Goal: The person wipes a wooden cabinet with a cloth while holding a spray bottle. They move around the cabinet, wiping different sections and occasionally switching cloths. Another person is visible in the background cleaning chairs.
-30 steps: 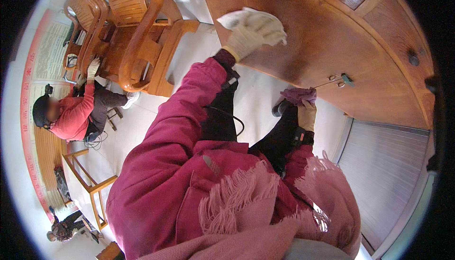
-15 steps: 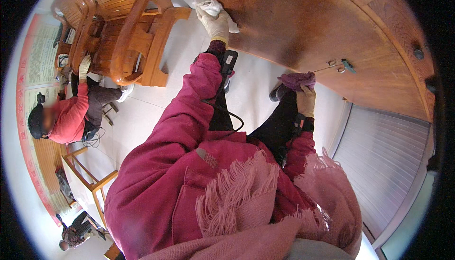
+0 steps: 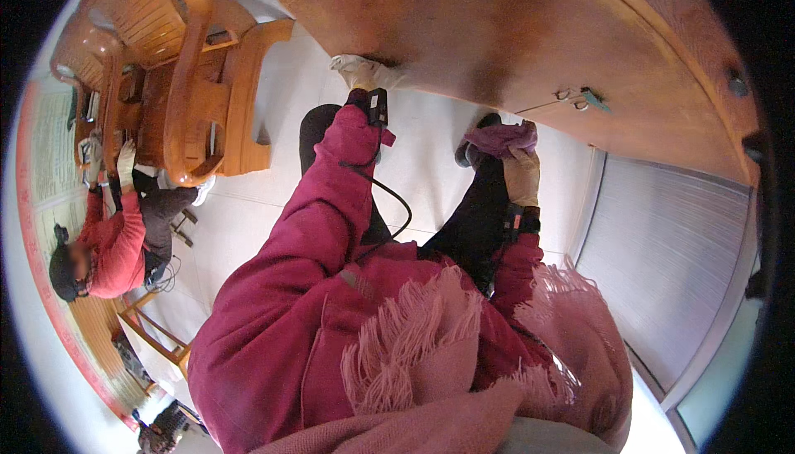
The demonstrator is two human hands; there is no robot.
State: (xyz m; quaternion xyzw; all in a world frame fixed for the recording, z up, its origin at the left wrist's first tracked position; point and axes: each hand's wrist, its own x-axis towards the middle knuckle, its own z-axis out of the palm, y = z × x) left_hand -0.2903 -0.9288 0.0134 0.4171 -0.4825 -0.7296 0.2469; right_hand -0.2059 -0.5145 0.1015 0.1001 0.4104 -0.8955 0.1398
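My left hand (image 3: 356, 75), in a pale glove, is low against the front of a brown wooden cabinet (image 3: 464, 19). It is closed on a white cloth (image 3: 386, 76) pressed near the panel's bottom edge; its fingers are partly blurred. My right hand (image 3: 522, 179), gloved too, grips a crumpled purple cloth (image 3: 500, 137) beside my right knee, apart from the wood. Right of centre on the cabinet are small ring pulls (image 3: 571, 99) with a green tag or key piece (image 3: 595, 99).
Wooden armchairs (image 3: 186, 81) stand at the left, where another person in a red top (image 3: 108, 234) sits with gloved hands at a chair. A ribbed grey panel (image 3: 662, 263) is at the right. Pale tiled floor (image 3: 422, 156) lies between my legs.
My left hand has come down the cabinet front with the white cloth, toward me. My right hand and the purple cloth have barely shifted. The other person now has both hands at the chair.
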